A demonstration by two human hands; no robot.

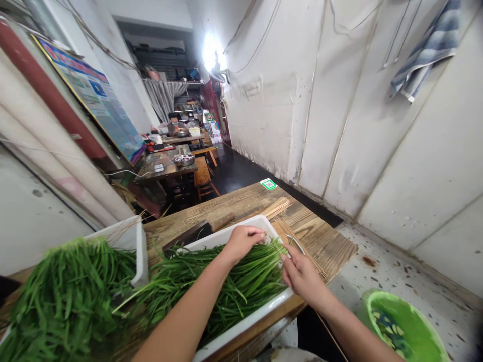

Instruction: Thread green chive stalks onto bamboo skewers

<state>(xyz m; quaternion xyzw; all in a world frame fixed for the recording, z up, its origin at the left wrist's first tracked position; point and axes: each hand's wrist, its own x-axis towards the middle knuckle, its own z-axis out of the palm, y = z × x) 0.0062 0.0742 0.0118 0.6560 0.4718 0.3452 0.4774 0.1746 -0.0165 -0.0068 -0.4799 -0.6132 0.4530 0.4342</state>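
Observation:
A white plastic tub (264, 311) on the wooden table holds a heap of long green garlic chives (241, 296), their pale stem ends gathered at the right. Over the tub's far side my left hand (243, 242) is closed in a pinch, its fingertips beside the stem ends; what lies between them is too small to make out. My right hand (302, 271) is closed at the right end of the tub, its thumb and fingers against the pale stem ends. Those ends partly hide behind its fingers.
A second white tub (140, 251) heaped with chives stands left. Bamboo skewers (273, 208) and a dark-bladed knife (188, 236) lie behind the middle tub. A green bucket (418, 322) sits on the floor at right. Farther back are another table (166, 163) and a bench (202, 171).

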